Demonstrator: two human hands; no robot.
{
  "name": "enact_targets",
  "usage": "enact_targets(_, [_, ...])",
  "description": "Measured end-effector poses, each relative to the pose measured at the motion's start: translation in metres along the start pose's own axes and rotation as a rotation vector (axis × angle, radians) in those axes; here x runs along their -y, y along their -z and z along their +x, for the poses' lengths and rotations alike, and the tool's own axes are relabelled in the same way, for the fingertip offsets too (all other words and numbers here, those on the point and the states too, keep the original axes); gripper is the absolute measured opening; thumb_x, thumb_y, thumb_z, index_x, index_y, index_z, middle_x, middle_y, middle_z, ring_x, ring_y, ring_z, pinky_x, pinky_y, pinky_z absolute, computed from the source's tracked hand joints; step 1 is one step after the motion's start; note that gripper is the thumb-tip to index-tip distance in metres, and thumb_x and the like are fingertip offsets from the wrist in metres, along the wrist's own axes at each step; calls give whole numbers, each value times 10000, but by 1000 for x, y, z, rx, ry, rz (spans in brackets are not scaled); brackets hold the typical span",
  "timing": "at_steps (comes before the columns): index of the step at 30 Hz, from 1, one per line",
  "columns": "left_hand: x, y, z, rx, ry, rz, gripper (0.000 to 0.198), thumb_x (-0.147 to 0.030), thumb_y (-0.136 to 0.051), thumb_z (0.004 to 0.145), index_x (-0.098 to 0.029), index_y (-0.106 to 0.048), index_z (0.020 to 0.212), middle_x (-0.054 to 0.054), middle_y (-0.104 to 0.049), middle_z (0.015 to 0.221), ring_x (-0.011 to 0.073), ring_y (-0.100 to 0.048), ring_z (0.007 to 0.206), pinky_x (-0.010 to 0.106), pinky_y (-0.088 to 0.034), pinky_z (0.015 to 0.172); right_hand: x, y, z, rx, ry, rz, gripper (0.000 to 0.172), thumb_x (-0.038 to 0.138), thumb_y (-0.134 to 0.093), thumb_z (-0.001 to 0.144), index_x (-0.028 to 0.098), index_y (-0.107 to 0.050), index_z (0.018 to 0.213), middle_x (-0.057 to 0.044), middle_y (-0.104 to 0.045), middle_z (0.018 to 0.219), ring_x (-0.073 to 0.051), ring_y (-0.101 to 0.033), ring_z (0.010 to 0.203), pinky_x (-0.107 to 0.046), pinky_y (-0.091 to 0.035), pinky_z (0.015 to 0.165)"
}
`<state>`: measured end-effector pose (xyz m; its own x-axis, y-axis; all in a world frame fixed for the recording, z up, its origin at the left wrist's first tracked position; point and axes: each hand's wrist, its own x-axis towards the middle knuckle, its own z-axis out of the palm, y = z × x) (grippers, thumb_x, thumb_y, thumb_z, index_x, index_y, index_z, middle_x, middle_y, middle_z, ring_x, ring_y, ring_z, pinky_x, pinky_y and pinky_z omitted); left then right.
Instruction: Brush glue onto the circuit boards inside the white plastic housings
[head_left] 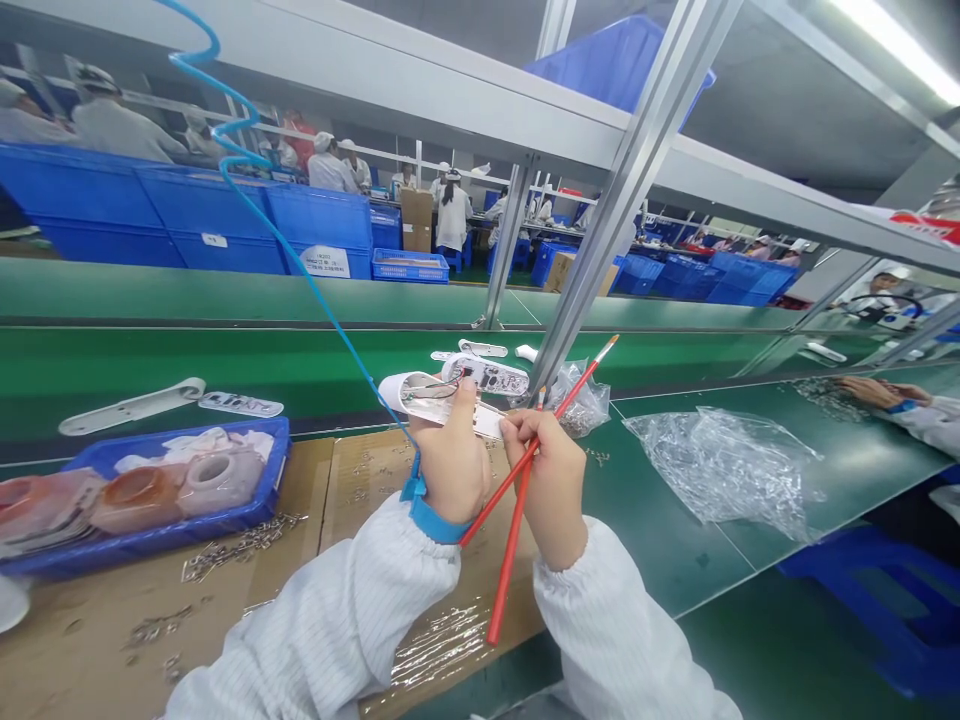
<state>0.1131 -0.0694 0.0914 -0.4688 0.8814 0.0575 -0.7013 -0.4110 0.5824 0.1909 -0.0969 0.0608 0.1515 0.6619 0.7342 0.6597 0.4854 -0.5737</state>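
Housing (401,393) is apparently sitting unfinished, circuit board (499,378) exposed, left hand (454,470) gripping it, right hand (553,480) clasping two red brushes (512,550).

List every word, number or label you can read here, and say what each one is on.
"IK202", as best it reads: top line of the white label on a blue bin; the Chinese characters below are too blurred to quote.
Small white tag on another blue bin further left: marked, but too small to read.
Circuit board: any markings are too small to read.
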Motion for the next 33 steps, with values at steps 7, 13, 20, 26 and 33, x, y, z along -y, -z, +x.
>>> enact_targets(7, [-6, 2, 13, -31, 104, -25, 291, -233, -753, 665, -194, -553, 873, -3, -631, 870, 176, -637, 825, 365, -496, 815, 7, 1, -8, 51, 156, -94, 100, 275, -533, 906, 204, -579, 853, -67, -651, 822, -207, -573, 832, -333, -494, 717])
enact_targets(13, [-13, 21, 36, 109, 268, 41, 264, -112, -754, 617, -166, -582, 809, 23, -664, 875, 178, -641, 843, 371, -491, 852, -5, 42, 2, 141, 174, 13, 312, 436, -379, 972, 211, -596, 961, -46, -587, 826, -157, -565, 740, -291, -492, 658])
enact_targets(20, [-30, 47, 35, 341, 390, 408, 355, -234, -811, 611, -152, -617, 896, 49, -684, 879, 189, -640, 789, 352, -505, 755, -11, 89, 22, 5, 114, 265, 566, 699, -317, 869, 227, -629, 879, -53, -625, 808, -165, -583, 673, -325, -495, 609])
enact_targets(26, [-38, 62, 24, 473, 285, 781, 353, -348, -772, 660, -177, -631, 935, 78, -693, 903, 229, -647, 796, 350, -489, 706, 11, 98, 20, -30, 121, 625, 346, 469, -447, 941, 225, -678, 858, -15, -565, 601, -152, -530, 560, -322, -441, 539])
enact_targets(33, [-49, 64, 13, 518, 185, 1027, 294, -389, -755, 668, -198, -651, 866, 101, -713, 861, 285, -662, 778, 351, -476, 634, 29, 84, 18, 137, 171, 817, 325, 373, -433, 942, 216, -665, 778, 15, -480, 481, -118, -451, 419, -270, -370, 441])
